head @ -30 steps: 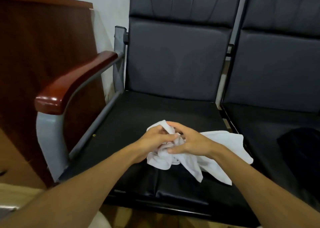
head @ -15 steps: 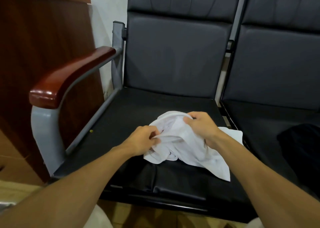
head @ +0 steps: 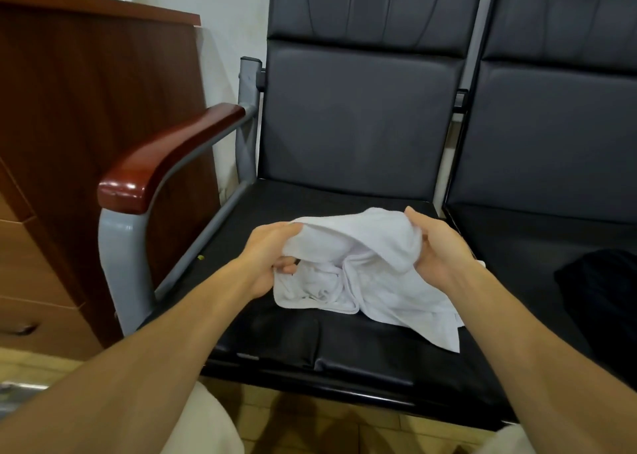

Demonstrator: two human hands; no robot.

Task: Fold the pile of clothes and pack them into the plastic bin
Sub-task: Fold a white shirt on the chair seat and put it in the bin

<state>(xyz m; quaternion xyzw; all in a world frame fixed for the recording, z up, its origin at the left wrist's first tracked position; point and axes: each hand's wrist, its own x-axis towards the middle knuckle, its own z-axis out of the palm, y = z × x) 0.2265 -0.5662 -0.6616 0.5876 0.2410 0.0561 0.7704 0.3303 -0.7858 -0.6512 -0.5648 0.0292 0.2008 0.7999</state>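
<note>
A crumpled white garment lies on the black seat of the left chair. My left hand grips its upper left edge and my right hand grips its upper right edge, lifting a stretch of fabric between them. The lower part of the garment stays bunched on the seat, with one corner trailing toward the front right. A dark garment rests on the neighbouring seat at the right. No plastic bin is in view.
The chair has a reddish wooden armrest on a grey metal frame at the left. A brown wooden cabinet with drawers stands beyond it. A second black chair adjoins on the right. Yellowish tiled floor shows below.
My hands have moved apart, from bunched together at the cloth's middle to its left and right edges, and have spread and lifted the top of the white garment.
</note>
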